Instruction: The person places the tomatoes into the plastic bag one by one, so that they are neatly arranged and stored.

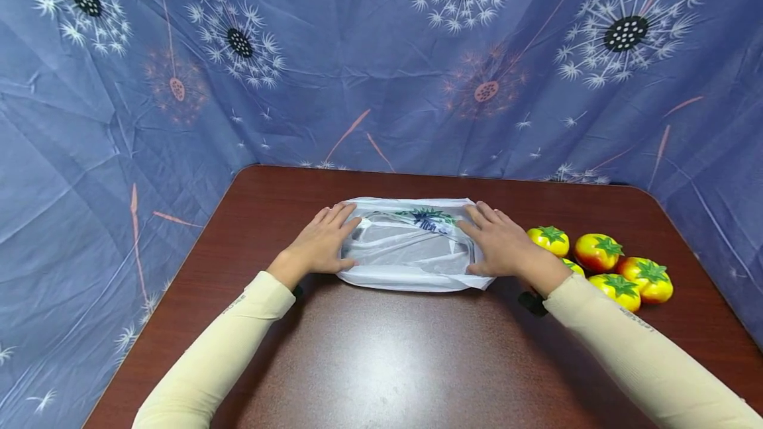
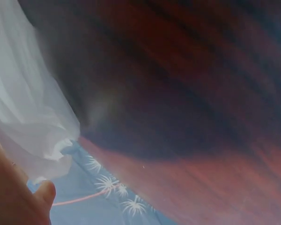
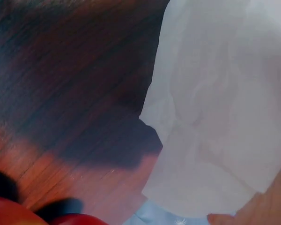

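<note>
A thin white plastic bag (image 1: 411, 278) with green and blue print lines a low rectangular container in the middle of the table, its edge folded outward over the rim. My left hand (image 1: 322, 238) rests at the left end of the bag, fingers straight and spread. At the opposite end my right hand (image 1: 499, 240) touches the bag in the same way, fingers extended over the rim. The left wrist view has the hanging bag side (image 2: 28, 84) beside part of the left hand (image 2: 18, 197). White film (image 3: 210, 103) fills much of the right wrist view; little of the right hand shows there.
Several shiny yellow-red fruits (image 1: 598, 252) with green leafy tops lie close together right of my right forearm. The dark reddish-brown table (image 1: 381, 343) has rounded far corners. Behind it hangs a blue cloth (image 1: 346, 71) with a dandelion pattern.
</note>
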{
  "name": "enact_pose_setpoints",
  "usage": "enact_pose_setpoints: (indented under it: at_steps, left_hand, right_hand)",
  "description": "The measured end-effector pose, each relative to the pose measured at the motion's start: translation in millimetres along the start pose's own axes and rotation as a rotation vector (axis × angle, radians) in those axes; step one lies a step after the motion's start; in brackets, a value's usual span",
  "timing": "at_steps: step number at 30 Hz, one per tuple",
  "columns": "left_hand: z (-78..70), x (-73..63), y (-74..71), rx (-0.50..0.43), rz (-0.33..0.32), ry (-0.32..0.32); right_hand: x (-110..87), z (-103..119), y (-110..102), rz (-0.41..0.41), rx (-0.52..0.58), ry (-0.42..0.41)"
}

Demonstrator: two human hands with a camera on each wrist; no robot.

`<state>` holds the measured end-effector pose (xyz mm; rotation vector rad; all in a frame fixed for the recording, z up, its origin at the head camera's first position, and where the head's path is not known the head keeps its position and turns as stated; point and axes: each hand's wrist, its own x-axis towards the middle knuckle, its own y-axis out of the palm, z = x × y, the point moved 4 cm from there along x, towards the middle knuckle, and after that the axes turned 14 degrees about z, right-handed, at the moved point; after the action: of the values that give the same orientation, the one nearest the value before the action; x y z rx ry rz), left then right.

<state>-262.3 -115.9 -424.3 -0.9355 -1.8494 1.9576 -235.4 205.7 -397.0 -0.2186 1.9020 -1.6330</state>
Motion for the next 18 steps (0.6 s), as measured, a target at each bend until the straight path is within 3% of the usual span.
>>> enact_pose_setpoints:
  at_steps: [7,11,14,18]
  left_hand:
    - [8.7,5.5,4.3,0.004,0.068,-0.014]
    - [11.6,5.4,4.2,0.009,0.053,-0.008]
    - [10.1,2.7,-1.0,0.001,-0.046,0.024]
    - [7.0,-1.4,-5.8,0.003,-0.154,0.066]
  right_hand:
    - [-1.0,-6,1,0.076,0.023,0.086]
    - [-0.9,-8,2,0.087,0.025,0.089]
    - [-0.7,-7,1,0.020,0.006,0.049]
    - [0.2,-3,-5,-0.176,-0.027,-0.066]
